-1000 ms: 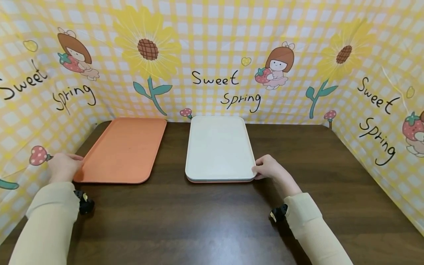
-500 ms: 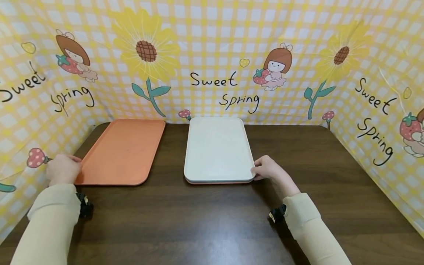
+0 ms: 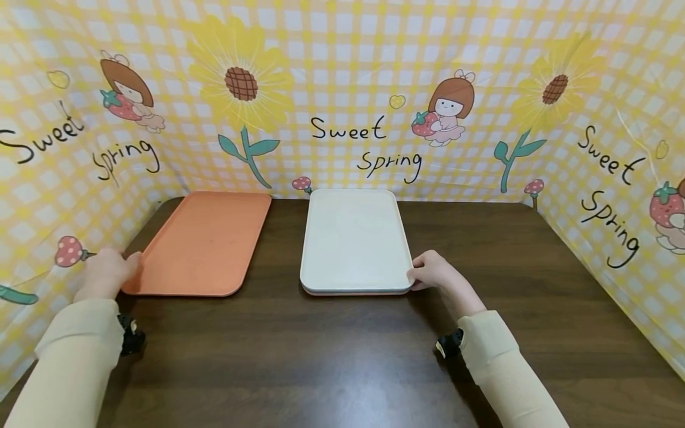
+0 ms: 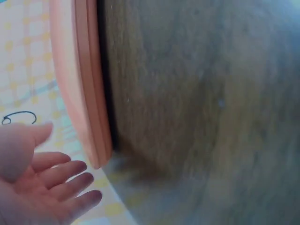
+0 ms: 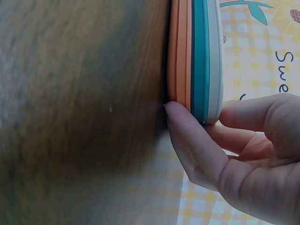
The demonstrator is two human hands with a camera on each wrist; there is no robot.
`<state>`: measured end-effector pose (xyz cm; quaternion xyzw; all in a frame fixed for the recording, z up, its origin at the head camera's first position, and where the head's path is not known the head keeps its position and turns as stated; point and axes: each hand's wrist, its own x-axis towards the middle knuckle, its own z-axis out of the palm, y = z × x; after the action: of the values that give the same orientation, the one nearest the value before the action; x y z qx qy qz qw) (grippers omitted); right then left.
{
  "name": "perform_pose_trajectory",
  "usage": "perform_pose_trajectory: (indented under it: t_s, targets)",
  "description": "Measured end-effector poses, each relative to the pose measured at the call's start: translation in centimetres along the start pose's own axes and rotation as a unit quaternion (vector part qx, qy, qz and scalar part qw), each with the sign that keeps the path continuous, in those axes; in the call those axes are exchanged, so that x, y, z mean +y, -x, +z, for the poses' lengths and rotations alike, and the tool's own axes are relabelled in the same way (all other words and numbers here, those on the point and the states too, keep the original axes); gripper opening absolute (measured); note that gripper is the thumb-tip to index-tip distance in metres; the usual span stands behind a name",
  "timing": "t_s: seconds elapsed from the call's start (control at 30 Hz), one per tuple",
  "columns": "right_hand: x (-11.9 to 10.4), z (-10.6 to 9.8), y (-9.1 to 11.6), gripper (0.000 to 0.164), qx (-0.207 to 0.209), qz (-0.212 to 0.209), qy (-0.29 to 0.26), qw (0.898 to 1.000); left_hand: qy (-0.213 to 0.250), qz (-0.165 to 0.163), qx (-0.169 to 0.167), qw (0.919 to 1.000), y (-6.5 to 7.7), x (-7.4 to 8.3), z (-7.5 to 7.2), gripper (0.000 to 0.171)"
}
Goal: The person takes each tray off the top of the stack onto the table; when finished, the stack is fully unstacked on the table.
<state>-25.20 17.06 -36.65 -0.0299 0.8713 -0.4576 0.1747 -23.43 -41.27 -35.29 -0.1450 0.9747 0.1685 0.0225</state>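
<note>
On the left of the table lies an orange tray (image 3: 198, 244). My left hand (image 3: 109, 270) is at its near left corner; in the left wrist view the fingers (image 4: 70, 187) are loosely spread, with a gap between thumb and fingers and nothing held. A stack of trays stands in the middle, a white tray (image 3: 355, 241) on top. Seen edge-on in the right wrist view, a teal tray (image 5: 199, 61) lies under the white one, with orange (image 5: 180, 61) at the bottom. My right hand (image 3: 433, 270) pinches the stack's near right corner, thumb at the white rim and fingers by the orange edge.
The dark wooden table (image 3: 299, 356) runs under both the tray and the stack. A yellow checked cloth (image 3: 342, 71) with flowers and lettering stands around its back and sides. A strip of tabletop separates the orange tray from the stack.
My left hand has loosened from the orange tray's left edge, its thumb now lifted over the corner. The right hand stays at the stack, and the trays lie where they were.
</note>
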Motion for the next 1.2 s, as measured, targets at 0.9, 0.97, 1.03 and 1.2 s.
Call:
perform_pose_trajectory:
  t_s: [0.9, 0.97, 1.03, 1.2]
  targets:
    - [-0.2, -0.1, -0.1, 0.016, 0.000, 0.020, 0.001, 1.000, -0.022, 0.117, -0.070, 0.9904, 2.1, 10.5, 0.6, 0.098]
    - [-0.1, -0.1, -0.2, 0.017, 0.000, 0.018, -0.001, 1.000, -0.025, 0.121, -0.068, 0.9900, 2.2, 11.7, 0.9, 0.099]
    - [-0.1, -0.2, -0.1, 0.016, 0.000, 0.014, -0.003, 1.000, -0.023, 0.124, -0.067, 0.9897, 2.2, 12.9, 1.3, 0.099]
    - [-0.1, -0.1, -0.1, 0.017, -0.001, 0.009, -0.011, 1.000, -0.018, 0.126, -0.080, 0.9887, 2.4, 15.8, 2.3, 0.100]
